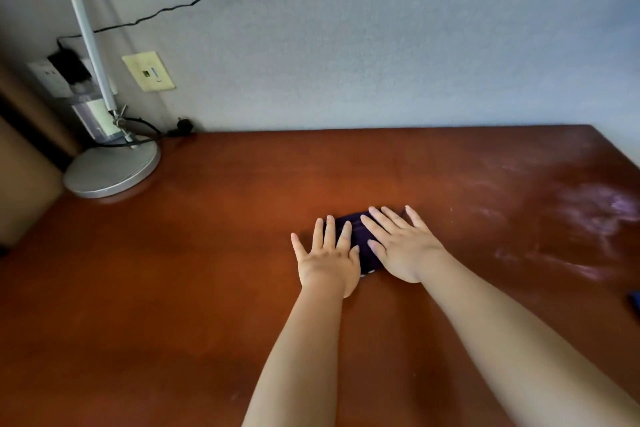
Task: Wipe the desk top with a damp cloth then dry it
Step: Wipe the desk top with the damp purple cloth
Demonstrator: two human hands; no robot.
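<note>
A dark purple folded cloth [360,236] lies flat near the middle of the reddish-brown desk top [173,288]. My left hand [327,258] presses on its left part with straight, spread fingers. My right hand [401,246] lies flat over its right part, fingers straight and pointing away from me. Most of the cloth is hidden under both palms. Pale wet streaks [588,218] shine on the right side of the desk.
A silver desk lamp with a round base [112,172] stands at the back left corner, its black cable running up the wall. Wall sockets [149,71] sit behind it. A small blue object [635,302] shows at the right edge of the desk.
</note>
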